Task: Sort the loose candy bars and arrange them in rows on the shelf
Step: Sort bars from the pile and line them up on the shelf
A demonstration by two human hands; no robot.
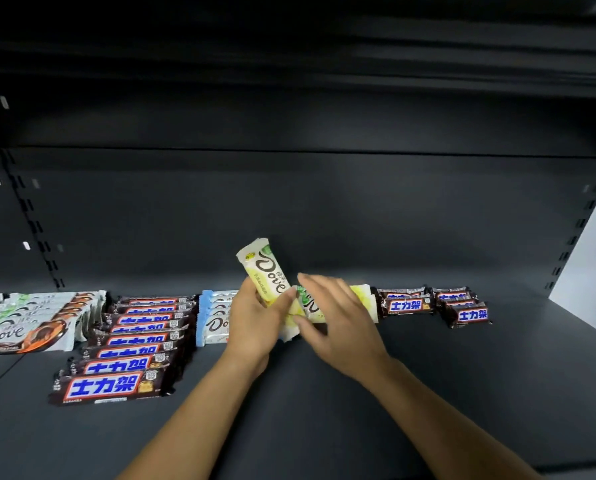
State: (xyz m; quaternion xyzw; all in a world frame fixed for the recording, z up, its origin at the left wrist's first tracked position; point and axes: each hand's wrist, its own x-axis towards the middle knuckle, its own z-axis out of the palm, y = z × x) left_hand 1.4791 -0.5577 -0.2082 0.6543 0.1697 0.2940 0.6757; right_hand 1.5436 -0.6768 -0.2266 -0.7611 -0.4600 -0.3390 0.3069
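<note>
Centre frame: one yellow Dove bar (264,268) in the left hand (255,318)'s grip, right hand (338,318) slack-fingered over a second yellow bar (361,296).

We count eight Snickers bars (116,367) in the row at lower left and roughly five loose Snickers bars (407,305) at right centre. Also present: at least five white-and-orange Dove bars (22,336) at far left, four pale-blue Dove bars (215,323), and at least two yellow-green Dove bars (267,271).
</note>
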